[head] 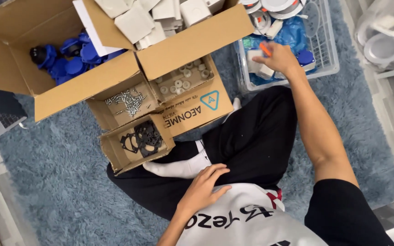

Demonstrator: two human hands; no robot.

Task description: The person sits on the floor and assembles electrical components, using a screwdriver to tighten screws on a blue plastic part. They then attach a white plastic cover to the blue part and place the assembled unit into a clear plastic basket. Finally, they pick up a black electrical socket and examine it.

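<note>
Orange-handled tool (265, 48) pinched in the right hand (279, 58) over the clear crate (325, 54) at one o'clock could slip among loose parts; left hand (204, 186) rests open, empty, on the knee.

Blue rug (60, 182) under cardboard boxes (19, 50), clear crate (327, 54).

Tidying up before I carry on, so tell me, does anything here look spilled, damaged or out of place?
Nothing looks spilled. The screws, white rings and black gaskets sit inside their small cardboard boxes. The right hand reaches into the clear bin; the left hand rests on the lap.
</note>
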